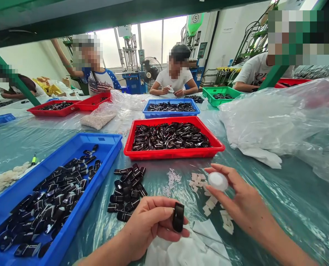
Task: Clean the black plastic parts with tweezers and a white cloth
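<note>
My left hand (156,218) is closed round a glossy black plastic part (178,217), held upright between thumb and fingers. To its right, my right hand (237,195) grips a small round white cap (218,181) between thumb and fingers; whether it belongs to a bottle, I cannot tell. Below my hands lies a white cloth (186,245) with thin dark sticks on it. A pile of black parts (128,190) rests beyond my left hand. Small beige pads (210,203) are scattered by my right hand, and tiny pale pieces (172,180) lie between the piles.
A long blue tray (99,138) of black parts stands at left. Ahead is a full red tray (175,153), with another blue tray (171,112) behind it. A large plastic bag (275,118) covers the right side. Several people sit across the table under a green frame (98,22).
</note>
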A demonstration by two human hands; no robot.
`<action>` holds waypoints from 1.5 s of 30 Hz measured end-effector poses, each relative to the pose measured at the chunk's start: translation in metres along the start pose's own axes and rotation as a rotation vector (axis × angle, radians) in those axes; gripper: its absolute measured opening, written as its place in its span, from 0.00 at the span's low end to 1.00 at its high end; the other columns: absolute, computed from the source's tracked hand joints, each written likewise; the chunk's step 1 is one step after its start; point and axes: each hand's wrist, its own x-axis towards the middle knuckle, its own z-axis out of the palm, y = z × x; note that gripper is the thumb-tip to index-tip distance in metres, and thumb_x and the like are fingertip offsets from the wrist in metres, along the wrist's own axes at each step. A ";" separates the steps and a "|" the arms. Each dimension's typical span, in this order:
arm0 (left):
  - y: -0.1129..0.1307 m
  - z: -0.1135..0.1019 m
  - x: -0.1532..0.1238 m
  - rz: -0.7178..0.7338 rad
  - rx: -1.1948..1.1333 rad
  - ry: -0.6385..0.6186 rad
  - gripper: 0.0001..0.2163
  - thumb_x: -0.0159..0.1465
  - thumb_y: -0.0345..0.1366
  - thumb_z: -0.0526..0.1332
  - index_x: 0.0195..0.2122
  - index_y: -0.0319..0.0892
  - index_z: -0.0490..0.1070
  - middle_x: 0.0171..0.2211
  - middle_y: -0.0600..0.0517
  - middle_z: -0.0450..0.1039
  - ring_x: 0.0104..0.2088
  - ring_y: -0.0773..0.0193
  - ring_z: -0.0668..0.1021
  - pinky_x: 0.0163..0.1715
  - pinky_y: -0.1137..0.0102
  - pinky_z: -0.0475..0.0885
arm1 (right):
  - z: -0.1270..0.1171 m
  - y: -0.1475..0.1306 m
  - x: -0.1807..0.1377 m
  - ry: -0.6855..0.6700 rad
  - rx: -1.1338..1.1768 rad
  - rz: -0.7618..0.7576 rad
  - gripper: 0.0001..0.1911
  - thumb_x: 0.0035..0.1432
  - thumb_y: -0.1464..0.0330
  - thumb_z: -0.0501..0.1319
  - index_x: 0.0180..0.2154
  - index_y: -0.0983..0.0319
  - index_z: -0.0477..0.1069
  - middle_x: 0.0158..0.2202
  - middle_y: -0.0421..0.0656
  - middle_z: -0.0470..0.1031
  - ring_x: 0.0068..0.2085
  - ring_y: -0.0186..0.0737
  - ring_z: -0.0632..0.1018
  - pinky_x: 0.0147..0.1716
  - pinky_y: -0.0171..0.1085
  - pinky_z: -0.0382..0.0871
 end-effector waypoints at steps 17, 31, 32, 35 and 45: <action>-0.003 0.001 -0.001 -0.021 0.126 -0.071 0.13 0.47 0.30 0.68 0.35 0.36 0.77 0.33 0.43 0.78 0.31 0.59 0.80 0.26 0.76 0.72 | 0.006 -0.012 -0.015 -0.017 -0.156 -0.443 0.20 0.57 0.77 0.50 0.50 0.57 0.62 0.44 0.46 0.72 0.45 0.42 0.73 0.41 0.42 0.71; -0.003 0.002 -0.003 -0.060 0.192 -0.173 0.06 0.49 0.27 0.65 0.29 0.34 0.78 0.26 0.47 0.78 0.25 0.68 0.78 0.26 0.79 0.70 | 0.002 -0.025 -0.017 0.069 -0.240 -0.652 0.18 0.55 0.82 0.49 0.43 0.62 0.68 0.39 0.47 0.75 0.45 0.42 0.73 0.44 0.44 0.69; -0.004 0.002 -0.003 -0.062 0.195 -0.176 0.06 0.49 0.27 0.65 0.30 0.34 0.78 0.27 0.46 0.78 0.26 0.67 0.78 0.26 0.78 0.70 | 0.001 -0.026 -0.017 0.067 -0.247 -0.659 0.18 0.55 0.82 0.49 0.43 0.62 0.68 0.39 0.47 0.75 0.45 0.42 0.73 0.44 0.44 0.69; -0.005 0.000 -0.002 -0.068 0.196 -0.179 0.07 0.49 0.28 0.65 0.31 0.34 0.78 0.28 0.46 0.78 0.26 0.67 0.78 0.27 0.78 0.71 | -0.001 -0.027 -0.018 0.057 -0.276 -0.679 0.18 0.55 0.82 0.49 0.43 0.62 0.68 0.39 0.47 0.76 0.45 0.42 0.73 0.46 0.45 0.68; -0.001 0.003 -0.001 -0.123 0.156 -0.174 0.09 0.45 0.29 0.68 0.29 0.33 0.78 0.23 0.48 0.77 0.21 0.71 0.76 0.23 0.81 0.70 | 0.006 -0.025 -0.027 0.082 -0.207 -0.706 0.16 0.61 0.79 0.48 0.46 0.64 0.69 0.42 0.49 0.74 0.49 0.44 0.70 0.49 0.49 0.62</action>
